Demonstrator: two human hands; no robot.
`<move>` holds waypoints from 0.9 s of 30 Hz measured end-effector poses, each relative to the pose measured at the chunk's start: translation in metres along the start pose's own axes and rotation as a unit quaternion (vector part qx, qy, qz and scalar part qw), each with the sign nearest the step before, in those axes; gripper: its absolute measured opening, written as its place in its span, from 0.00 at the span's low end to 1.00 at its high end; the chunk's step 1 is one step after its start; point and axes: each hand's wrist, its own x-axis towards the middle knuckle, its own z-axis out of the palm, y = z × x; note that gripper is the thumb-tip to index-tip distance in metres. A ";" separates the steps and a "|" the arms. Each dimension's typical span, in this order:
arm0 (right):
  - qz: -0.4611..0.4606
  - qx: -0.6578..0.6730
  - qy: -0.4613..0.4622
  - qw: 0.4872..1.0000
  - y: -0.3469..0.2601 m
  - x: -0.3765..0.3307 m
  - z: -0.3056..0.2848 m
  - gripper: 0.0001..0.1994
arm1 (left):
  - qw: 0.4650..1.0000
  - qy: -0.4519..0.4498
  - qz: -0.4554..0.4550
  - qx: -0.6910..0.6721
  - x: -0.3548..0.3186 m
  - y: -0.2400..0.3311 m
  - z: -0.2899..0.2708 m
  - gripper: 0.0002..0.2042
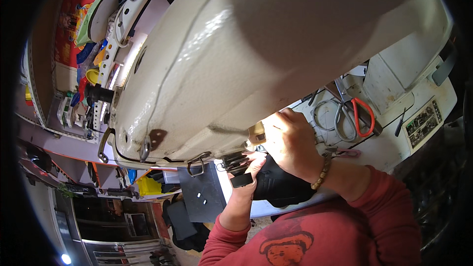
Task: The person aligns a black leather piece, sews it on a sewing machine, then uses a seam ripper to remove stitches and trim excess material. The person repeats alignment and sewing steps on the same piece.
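Both hands curled shut, left hand (251, 167) and right hand (290, 140) gripping black piece (278, 184)

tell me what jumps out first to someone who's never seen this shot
The huge cream body of a sewing machine fills the upper middle of the view. Just below it, the left hand and right hand press a black piece of material up under its lower edge. To the right, scissors with a red handle lie on the white table.
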 end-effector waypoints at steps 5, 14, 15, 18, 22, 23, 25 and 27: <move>-0.043 -0.026 0.049 0.998 -0.003 -0.008 -0.001 0.10 | 0.998 -0.016 -0.021 -0.059 0.000 0.000 0.002 0.07; -0.012 -0.034 -0.005 0.999 0.002 -0.005 -0.003 0.06 | 0.999 -0.019 0.033 -0.013 0.003 0.007 0.010 0.05; 0.003 -0.025 -0.028 0.999 0.003 -0.004 -0.005 0.05 | 0.999 -0.022 0.025 -0.024 0.003 0.008 0.011 0.05; -0.032 -0.042 -0.052 0.997 0.005 -0.003 -0.013 0.04 | 0.999 -0.025 0.021 -0.011 0.003 0.012 0.012 0.03; -0.004 -0.007 -0.105 0.994 0.008 -0.004 -0.022 0.03 | 1.000 -0.018 0.017 -0.005 0.004 0.015 0.013 0.03; -0.007 0.005 -0.093 0.996 0.008 -0.005 -0.023 0.03 | 1.000 -0.014 0.005 -0.020 0.004 0.015 0.013 0.04; -0.010 0.033 -0.071 0.997 0.009 -0.005 -0.024 0.03 | 0.999 -0.018 0.004 -0.026 0.004 0.015 0.013 0.04; -0.005 0.032 -0.062 0.998 0.009 -0.005 -0.024 0.05 | 0.999 -0.037 0.021 -0.018 0.004 0.015 0.013 0.03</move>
